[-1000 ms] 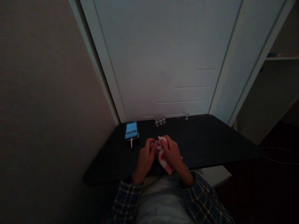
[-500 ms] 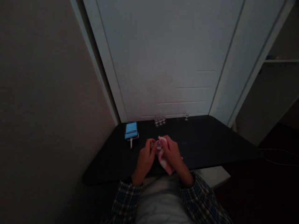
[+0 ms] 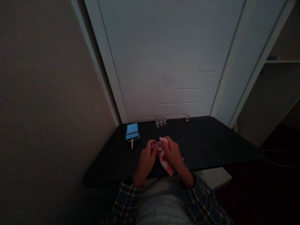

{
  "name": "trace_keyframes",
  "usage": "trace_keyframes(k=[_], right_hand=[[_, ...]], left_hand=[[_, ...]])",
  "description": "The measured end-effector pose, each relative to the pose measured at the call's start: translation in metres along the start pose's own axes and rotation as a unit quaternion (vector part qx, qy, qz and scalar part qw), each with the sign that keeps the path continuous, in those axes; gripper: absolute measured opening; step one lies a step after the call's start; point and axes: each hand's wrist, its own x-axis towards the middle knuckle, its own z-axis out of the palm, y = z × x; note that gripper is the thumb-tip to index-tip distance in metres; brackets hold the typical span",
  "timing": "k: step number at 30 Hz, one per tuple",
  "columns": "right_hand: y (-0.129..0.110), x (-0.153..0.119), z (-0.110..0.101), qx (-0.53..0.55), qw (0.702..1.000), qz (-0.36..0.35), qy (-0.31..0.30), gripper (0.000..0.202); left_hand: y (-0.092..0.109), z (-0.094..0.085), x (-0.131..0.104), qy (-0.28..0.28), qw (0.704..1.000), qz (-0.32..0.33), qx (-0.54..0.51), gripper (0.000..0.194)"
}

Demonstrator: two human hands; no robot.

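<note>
Above the dark table (image 3: pixel 201 140), my left hand (image 3: pixel 147 156) is closed on a small clear stemmed glass (image 3: pixel 154 145), tilted on its side. My right hand (image 3: pixel 172 151) grips a pink and white cloth (image 3: pixel 165 161), pressed against the other end of the glass. The cloth's lower part hangs down toward the table's front edge. Fingers and cloth hide much of the glass. Farther back, a cluster of several small stemmed glasses (image 3: pixel 160 121) stands upright, with a single glass (image 3: pixel 187 117) off to the right.
A phone with a lit screen (image 3: pixel 132 131) lies at the back left, with a white cable (image 3: pixel 132 144) at its near end. A pale panel with heart patterns (image 3: pixel 167 80) rises behind the table. Below the front right edge is a white surface (image 3: pixel 214 176).
Both hands keep their hold on the glass and the cloth, almost unmoved. The whole view has shifted very slightly.
</note>
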Motion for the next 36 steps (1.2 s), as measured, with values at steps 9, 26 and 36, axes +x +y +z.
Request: trace_keyframes(k=[9, 26, 36], right_hand=[[0.002, 0.001, 0.001, 0.002, 1.000, 0.006, -0.006, 0.029], [-0.005, 0.000, -0.001, 0.015, 1.000, -0.022, -0.014, 0.026], [-0.004, -0.002, 0.000, 0.012, 0.999, -0.032, -0.011, 0.028]], left_hand=[[0.002, -0.001, 0.000, 0.002, 1.000, 0.002, 0.006, 0.024], [0.003, -0.001, 0.000, 0.039, 0.998, -0.001, 0.054, 0.022], [0.005, -0.003, 0.000, 0.017, 0.997, 0.009, 0.073, 0.031]])
